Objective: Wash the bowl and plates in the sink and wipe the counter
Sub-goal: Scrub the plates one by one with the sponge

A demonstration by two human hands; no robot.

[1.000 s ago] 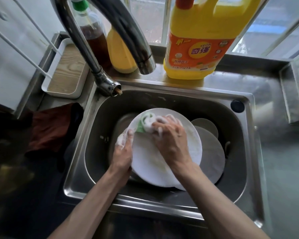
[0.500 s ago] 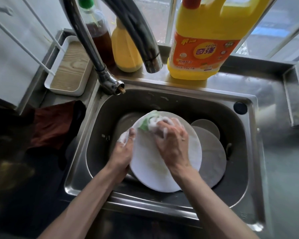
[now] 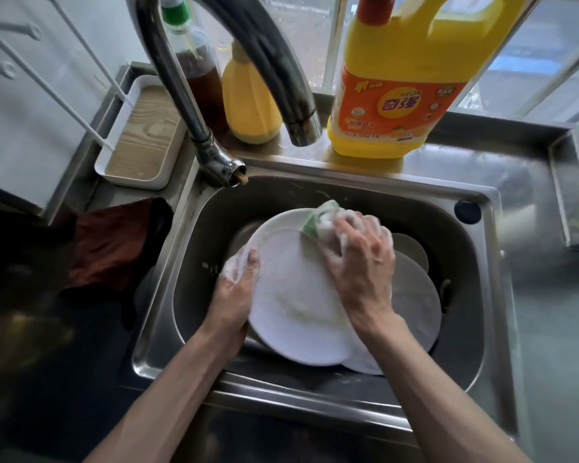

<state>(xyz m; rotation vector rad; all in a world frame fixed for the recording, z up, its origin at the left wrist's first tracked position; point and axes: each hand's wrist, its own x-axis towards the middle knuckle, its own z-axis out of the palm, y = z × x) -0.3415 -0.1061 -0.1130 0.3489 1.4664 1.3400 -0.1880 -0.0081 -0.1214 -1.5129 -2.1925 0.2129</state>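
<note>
A white plate (image 3: 291, 295) is held tilted over the steel sink (image 3: 318, 392), soapy on its upturned face. My left hand (image 3: 236, 289) grips its left rim, foam on the fingers. My right hand (image 3: 358, 265) holds a green-and-white sponge (image 3: 320, 220) against the plate's upper right edge. Another white plate (image 3: 415, 289) lies under it to the right, and a smaller round dish (image 3: 411, 245) shows behind my right hand. Further dishes beneath are mostly hidden.
The tap (image 3: 254, 61) arches over the sink's back left. A yellow detergent jug (image 3: 398, 81), a small yellow bottle (image 3: 248, 95) and a dark bottle (image 3: 194, 61) stand on the back ledge. A white tray (image 3: 144, 138) and a dark red cloth (image 3: 111, 245) lie left. Steel counter (image 3: 555, 329) runs right.
My right hand and the sponge have slid from the plate's top centre toward its upper right edge. The left hand keeps its grip on the left rim.
</note>
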